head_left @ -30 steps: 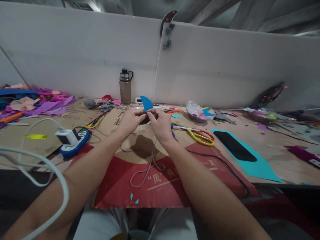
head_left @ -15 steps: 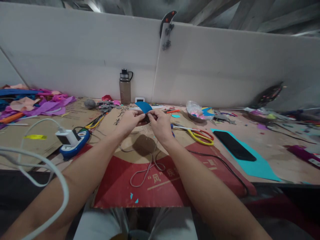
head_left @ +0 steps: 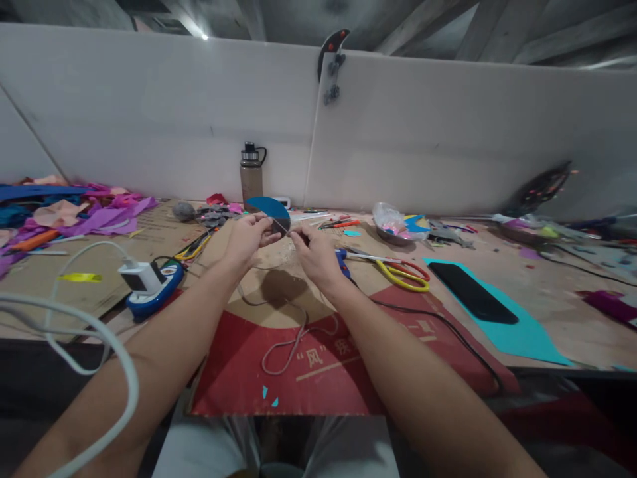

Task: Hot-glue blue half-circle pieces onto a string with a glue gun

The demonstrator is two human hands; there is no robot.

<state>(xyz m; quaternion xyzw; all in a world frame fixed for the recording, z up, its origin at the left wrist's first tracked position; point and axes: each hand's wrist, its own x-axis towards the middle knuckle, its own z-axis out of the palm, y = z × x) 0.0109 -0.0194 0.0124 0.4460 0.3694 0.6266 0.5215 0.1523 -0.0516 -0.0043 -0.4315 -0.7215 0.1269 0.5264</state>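
Blue-black disc (head_left: 273, 208) in left hand (head_left: 249, 239), grip pinched; right hand (head_left: 317, 257) pinching cord (head_left: 294, 348).

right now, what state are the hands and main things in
Left hand: holding blue-and-dark crescent piece
Right hand: pinching thin pale strand
Translucent brown bottle: upright, capped
White charger: plugged into blue power strip
Black rectangular phone: flat on turquoise sheet
Beige cord: slack, looped on red cardboard

hands: left hand (head_left: 251, 237) holding blue-and-dark rounded piece (head_left: 273, 208) | right hand (head_left: 316, 255) pinching thin strand (head_left: 284, 230) | bottle (head_left: 252, 180) behind
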